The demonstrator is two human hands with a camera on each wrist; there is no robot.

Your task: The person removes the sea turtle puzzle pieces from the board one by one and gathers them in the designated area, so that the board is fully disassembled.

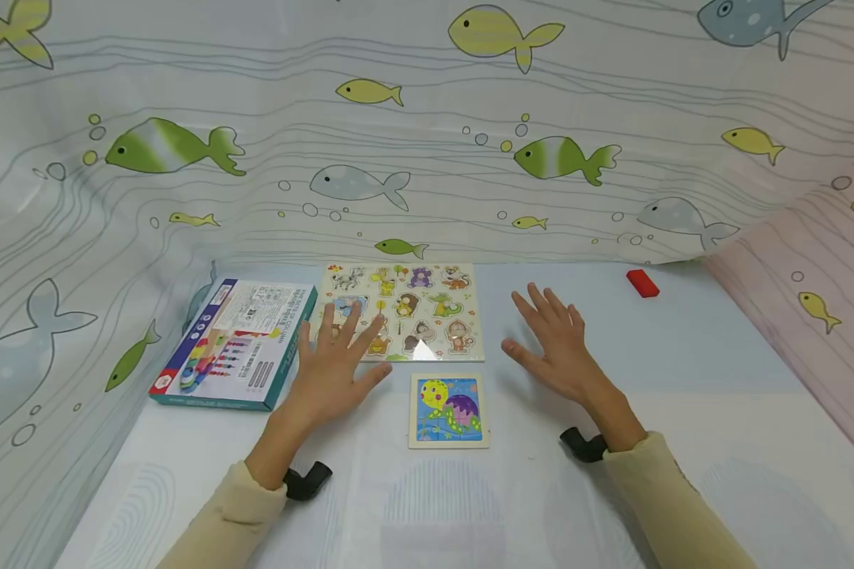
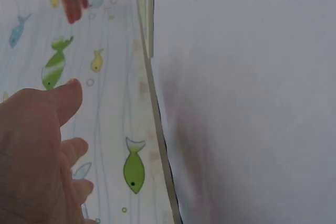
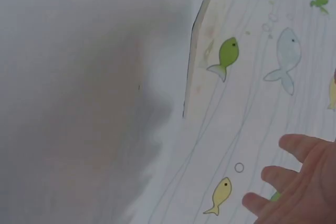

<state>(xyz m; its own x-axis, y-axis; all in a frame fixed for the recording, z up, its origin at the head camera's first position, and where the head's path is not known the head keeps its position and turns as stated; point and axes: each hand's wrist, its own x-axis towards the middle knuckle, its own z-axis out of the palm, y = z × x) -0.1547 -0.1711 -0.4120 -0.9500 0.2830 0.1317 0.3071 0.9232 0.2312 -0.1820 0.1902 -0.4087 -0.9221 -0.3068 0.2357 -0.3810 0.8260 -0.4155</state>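
Observation:
My left hand [image 1: 333,378] is spread above the table, overlapping the lower left corner of the animal peg-style puzzle board [image 1: 441,316] in the head view. Its fingers are straight and it holds nothing. To the right, my right hand [image 1: 557,348] hovers with fingers extended and nothing in its grasp. Between the hands, nearer me, lies a small square jigsaw [image 1: 450,411] in a pale frame, showing a turtle with a purple shell. Fingers of the left hand [image 2: 37,145] show in the left wrist view, those of the right hand [image 3: 304,182] in the right wrist view.
A flat box [image 1: 236,344] with a printed label and teal edges lies at the left, close beside the animal board. A small red block [image 1: 643,283] sits at the back right. Fish-patterned cloth [image 1: 427,118] hangs behind and along both sides of the table.

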